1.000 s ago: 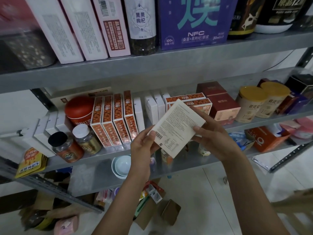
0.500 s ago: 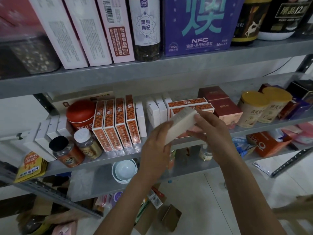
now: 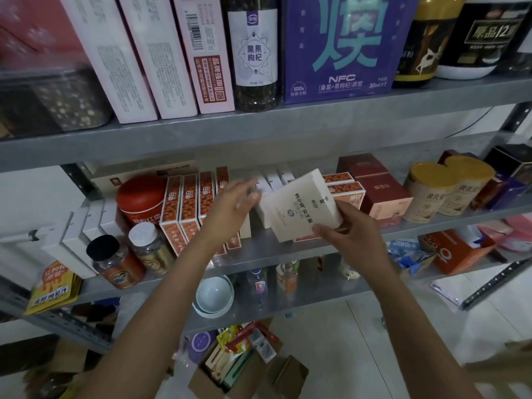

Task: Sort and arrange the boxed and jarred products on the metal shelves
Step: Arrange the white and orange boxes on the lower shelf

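Shelving the white box [image 3: 299, 205]
Right hand [image 3: 352, 230] is gripping its lower corner, box tilted; left hand [image 3: 230, 207], fingers spread and empty, is hovering just left.

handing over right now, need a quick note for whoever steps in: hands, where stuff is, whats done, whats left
Right hand: has the cream box in its grip, tilted, in front of the middle shelf.
Left hand: open, fingers spread, beside the box; blur hides any contact.
Done: orange boxes stand in a row; white boxes are lined up behind the held one.
Left: shelve the cream box, probably beside the white ones.
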Tool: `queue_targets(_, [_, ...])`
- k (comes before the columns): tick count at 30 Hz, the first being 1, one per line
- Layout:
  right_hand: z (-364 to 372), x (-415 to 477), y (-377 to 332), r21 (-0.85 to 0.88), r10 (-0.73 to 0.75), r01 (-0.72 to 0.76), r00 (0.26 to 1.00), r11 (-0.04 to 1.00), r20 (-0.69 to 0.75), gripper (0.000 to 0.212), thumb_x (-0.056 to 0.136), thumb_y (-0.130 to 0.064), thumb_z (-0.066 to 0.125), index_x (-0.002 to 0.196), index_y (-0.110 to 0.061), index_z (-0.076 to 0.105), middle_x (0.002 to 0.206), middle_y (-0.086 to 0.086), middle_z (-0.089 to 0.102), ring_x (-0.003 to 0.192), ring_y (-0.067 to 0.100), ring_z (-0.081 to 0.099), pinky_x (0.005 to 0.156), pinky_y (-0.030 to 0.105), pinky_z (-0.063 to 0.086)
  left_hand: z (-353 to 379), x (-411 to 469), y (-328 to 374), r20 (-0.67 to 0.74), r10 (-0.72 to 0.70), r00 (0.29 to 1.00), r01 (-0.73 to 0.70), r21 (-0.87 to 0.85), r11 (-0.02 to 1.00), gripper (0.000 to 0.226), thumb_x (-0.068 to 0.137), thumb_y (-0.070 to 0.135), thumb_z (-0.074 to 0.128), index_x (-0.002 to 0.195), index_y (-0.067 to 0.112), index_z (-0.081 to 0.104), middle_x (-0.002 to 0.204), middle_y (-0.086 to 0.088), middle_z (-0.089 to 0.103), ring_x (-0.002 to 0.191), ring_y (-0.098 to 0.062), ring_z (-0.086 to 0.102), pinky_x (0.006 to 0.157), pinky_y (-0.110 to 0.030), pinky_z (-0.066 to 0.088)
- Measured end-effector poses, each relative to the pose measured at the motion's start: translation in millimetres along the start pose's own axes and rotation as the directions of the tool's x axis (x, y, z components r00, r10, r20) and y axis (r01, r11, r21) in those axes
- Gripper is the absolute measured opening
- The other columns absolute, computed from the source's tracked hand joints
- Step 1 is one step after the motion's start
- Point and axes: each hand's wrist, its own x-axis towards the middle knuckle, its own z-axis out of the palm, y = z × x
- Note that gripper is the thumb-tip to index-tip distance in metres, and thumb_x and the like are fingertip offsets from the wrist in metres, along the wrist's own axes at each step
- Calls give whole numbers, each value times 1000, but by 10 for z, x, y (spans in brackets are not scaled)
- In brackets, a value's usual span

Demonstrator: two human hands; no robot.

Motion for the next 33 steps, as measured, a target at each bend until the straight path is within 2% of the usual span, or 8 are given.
queue_targets(3, [214, 44, 3, -131, -22, 10, 995, 991, -93, 49, 83, -18, 76, 128, -20, 57, 125, -2, 63, 100, 7, 60, 85, 28, 56, -147, 179, -283, 0, 81, 997, -74, 406, 911, 41, 103, 29, 42, 142, 18, 49, 149, -6, 44, 137, -26, 38, 114, -43, 30])
queue_targets(8, [536, 171, 8, -371, -81, 60, 996, 927, -42, 75, 88, -26, 71, 151, -30, 30, 135, 6, 59, 107, 24, 66, 88, 43, 55, -155, 246, -666, 286, 8, 958, -189, 612, 768, 53, 101, 45, 40, 150, 25, 35, 162, 1, 17, 150, -22, 9, 120, -46, 9])
queue_targets(13, [830, 351, 99, -616, -89, 96, 995, 782, 42, 75, 93, -37, 62, 155, -28, 19, 129, 11, 62, 103, 28, 67, 84, 37, 55, -91, 252, -788, 281, 32, 959, -217, 660, 719, 59, 98, 47, 48, 151, 30, 29, 163, 3, 12, 150, -20, 4, 120, -48, 6])
queue_targets(18, [1204, 522, 116, -609, -79, 92, 996, 788, 48, 82, 92, -37, 63, 156, -26, 13, 115, 14, 66, 92, 30, 69, 79, 38, 55, -83, 218, -787, 266, 39, 963, -209, 651, 730, 58, 98, 42, 49, 151, 30, 29, 163, 8, 13, 150, -18, 2, 120, -46, 3])
queue_targets(23, [1476, 724, 143, -639, 55, 28, 992, 769, 110, 67, 96, -36, 58, 151, -19, 23, 119, 12, 65, 107, 29, 64, 89, 35, 48, -65, 218, -778, 255, 37, 966, -207, 679, 704, 58, 97, 43, 46, 150, 28, 27, 161, 8, 19, 150, -20, 1, 119, -46, 4])
queue_targets(26, [1557, 783, 162, -638, 63, 19, 992, 770, 105, 64, 98, -29, 55, 152, -17, 23, 128, 14, 61, 111, 29, 63, 92, 37, 49, -54, 220, -788, 239, 52, 970, -206, 682, 701, 63, 95, 44, 50, 150, 30, 22, 159, 7, 24, 149, -22, 3, 119, -47, 7])
queue_targets(30, [1527, 858, 177, -649, 80, 38, 985, 760, 152, 65, 98, -5, 45, 155, -20, 18, 121, 14, 65, 102, 28, 66, 84, 36, 53, -45, 218, -803, 248, 61, 967, -222, 701, 678, 81, 93, 48, 53, 152, 42, -2, 159, 7, 23, 149, -26, 6, 119, -49, 10])
queue_targets(33, [1439, 946, 144, -685, 58, 88, 981, 724, 186, 59, 95, -1, 46, 150, -18, 32, 115, 12, 67, 99, 27, 67, 76, 34, 51, -39, 236, -812, 261, 70, 963, -242, 715, 656, 74, 92, 49, 54, 151, 46, 9, 159, 6, 23, 148, -27, 6, 118, -50, 11])
